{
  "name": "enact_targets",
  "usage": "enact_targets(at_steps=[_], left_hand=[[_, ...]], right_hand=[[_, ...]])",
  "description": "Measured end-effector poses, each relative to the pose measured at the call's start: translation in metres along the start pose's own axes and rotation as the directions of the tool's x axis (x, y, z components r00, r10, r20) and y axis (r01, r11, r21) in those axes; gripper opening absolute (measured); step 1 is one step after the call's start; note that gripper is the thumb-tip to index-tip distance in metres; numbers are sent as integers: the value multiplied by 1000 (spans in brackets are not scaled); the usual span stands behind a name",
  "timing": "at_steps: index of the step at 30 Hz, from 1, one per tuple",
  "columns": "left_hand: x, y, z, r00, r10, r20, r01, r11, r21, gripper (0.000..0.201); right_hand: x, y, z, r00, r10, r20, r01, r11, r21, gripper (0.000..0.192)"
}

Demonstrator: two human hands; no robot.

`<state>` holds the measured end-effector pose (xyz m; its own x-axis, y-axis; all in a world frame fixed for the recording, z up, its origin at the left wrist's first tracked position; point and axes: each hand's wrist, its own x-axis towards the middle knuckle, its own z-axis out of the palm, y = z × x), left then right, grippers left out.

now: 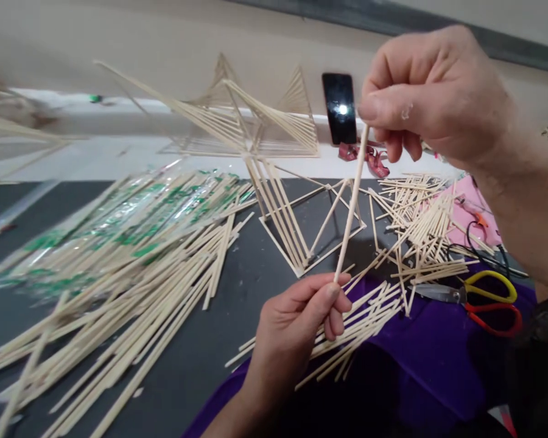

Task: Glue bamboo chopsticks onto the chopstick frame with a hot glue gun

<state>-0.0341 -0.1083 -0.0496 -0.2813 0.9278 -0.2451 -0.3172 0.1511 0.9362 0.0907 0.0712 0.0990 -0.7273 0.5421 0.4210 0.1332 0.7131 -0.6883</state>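
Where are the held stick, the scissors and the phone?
held stick (pixel 351 207), head view, middle of the shaft between both hands.
scissors (pixel 488 302), head view, where the yellow and red handles meet.
phone (pixel 339 108), head view, centre of the dark screen.

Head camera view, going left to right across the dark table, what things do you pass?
Heap of long sticks with green-printed wrappers → stick frame model → single stick held at both ends by left hand and right hand → pile of short sticks → scissors.
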Motion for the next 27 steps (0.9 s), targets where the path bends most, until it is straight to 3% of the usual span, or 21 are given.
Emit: enact_targets(at_steps=[3,7,12,14,17,19,20,23,25,27], left_hand=[[-7,4,6,1000,-9,6,8,995,100,15],[-13,7,13,997,-62,37,55,983,178,15],[-13,7,15,989,-127,70,110,972,209,14],[-13,7,14,991,-121,53,105,965,238,14],[-12,8,12,994,-105,25,94,955,282,16],[-11,8,11,993,-114,30,99,943,318,17],[-11,7,11,992,-121,39,100,934,342,18],[-9,3,12,989,-124,83,78,903,422,20],[-7,-1,12,987,-113,112,48,883,467,21],[-4,-6,10,986,-106,125,29,863,505,22]], right_hand=[[-13,6,-7,992,126,-6,-125,990,65,18],[-28,14,-6,943,326,58,-331,934,133,18],[-46,27,-14,911,388,141,-403,911,94,13],[-52,42,-29,919,389,71,-393,918,53,10],[-61,79,-58,887,426,-180,-441,896,-53,13],[-69,109,-74,807,526,-269,-579,795,-183,12],[-72,124,-80,747,598,-292,-663,704,-254,12],[-80,162,-85,583,741,-334,-745,322,-585,17],[-82,182,-81,523,760,-386,-726,159,-669,22],[-81,197,-76,495,760,-421,-719,87,-689,29]])
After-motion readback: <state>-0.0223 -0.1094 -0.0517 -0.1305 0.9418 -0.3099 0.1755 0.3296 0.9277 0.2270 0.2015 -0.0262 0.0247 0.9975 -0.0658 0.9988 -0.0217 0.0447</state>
